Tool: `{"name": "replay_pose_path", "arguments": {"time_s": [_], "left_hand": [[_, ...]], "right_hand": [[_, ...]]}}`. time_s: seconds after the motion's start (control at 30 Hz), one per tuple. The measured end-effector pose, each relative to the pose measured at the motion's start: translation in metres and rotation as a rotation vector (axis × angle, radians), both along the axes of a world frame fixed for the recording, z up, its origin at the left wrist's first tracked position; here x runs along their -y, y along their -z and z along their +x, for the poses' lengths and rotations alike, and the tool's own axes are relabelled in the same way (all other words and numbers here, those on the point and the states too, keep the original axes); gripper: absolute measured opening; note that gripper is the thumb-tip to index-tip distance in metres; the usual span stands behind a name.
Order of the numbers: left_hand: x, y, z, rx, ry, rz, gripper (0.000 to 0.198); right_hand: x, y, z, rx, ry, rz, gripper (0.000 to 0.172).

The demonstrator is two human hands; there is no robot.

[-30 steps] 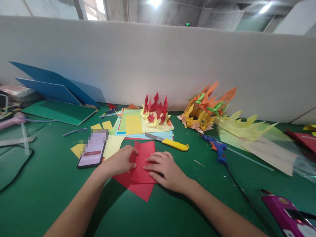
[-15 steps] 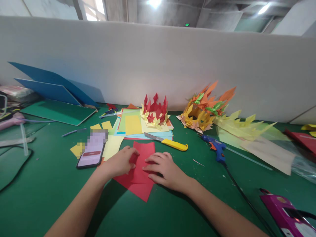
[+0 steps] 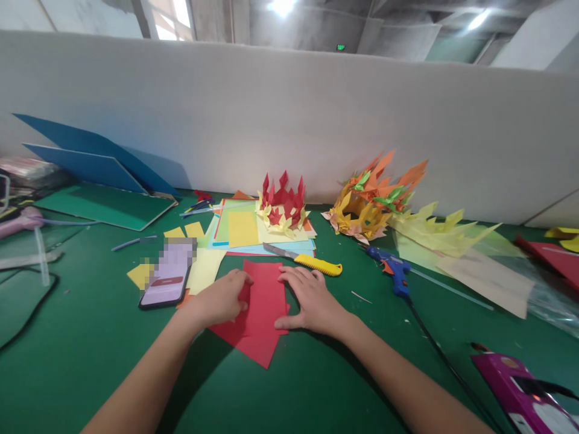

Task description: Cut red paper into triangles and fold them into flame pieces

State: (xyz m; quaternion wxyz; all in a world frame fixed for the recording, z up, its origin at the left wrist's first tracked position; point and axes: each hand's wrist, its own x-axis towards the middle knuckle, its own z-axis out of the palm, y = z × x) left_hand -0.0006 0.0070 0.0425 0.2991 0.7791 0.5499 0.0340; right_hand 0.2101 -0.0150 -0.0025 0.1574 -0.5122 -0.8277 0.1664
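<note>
Sheets of red paper (image 3: pixel 265 295) lie on the table in front of me, a narrower upright piece on top of a slanted one. My left hand (image 3: pixel 224 298) is curled over the left edge, closed on the red paper, with thumb and forefinger pressed to it. Along the right edge rests my right hand (image 3: pixel 312 301), open, its fingers stretched out and its thumb spread low on the paper. Just beyond the paper lies a yellow-handled utility knife (image 3: pixel 316 263) with its blade out. A phone (image 3: pixel 167 274) is left of my left hand.
Behind stand a red and pale-yellow paper crown (image 3: pixel 283 208) and an orange one (image 3: pixel 362 214). A blue hot glue gun (image 3: pixel 395 271) with a cord lies at right, near a purple power strip (image 3: pixel 511 386). Blue folded boards (image 3: pixel 85 163) stand at back left.
My right hand has slid from the middle of the red paper to its right edge, and its thumb has spread away from the fingers. My left hand has stayed nearly still.
</note>
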Motion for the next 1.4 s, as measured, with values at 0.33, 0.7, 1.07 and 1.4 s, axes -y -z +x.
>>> {"name": "replay_pose_path", "arguments": {"time_s": [0.33,0.7,1.07,1.4], "left_hand": [[0.000,0.005,-0.002,0.002,-0.013,0.062,0.038],[0.000,-0.006,0.004,-0.112,0.008,-0.078,0.042],[-0.002,-0.002,0.000,-0.086,0.021,-0.077,0.042],[-0.004,-0.001,-0.001,-0.041,-0.006,-0.125,0.044]], "right_hand": [[-0.001,0.000,0.003,-0.062,0.000,-0.019,0.059],[-0.009,0.007,-0.009,-0.124,0.186,0.098,0.008],[-0.004,0.000,-0.007,-0.124,0.177,0.044,0.019],[-0.002,0.002,-0.024,-0.013,0.232,0.149,0.028]]}}
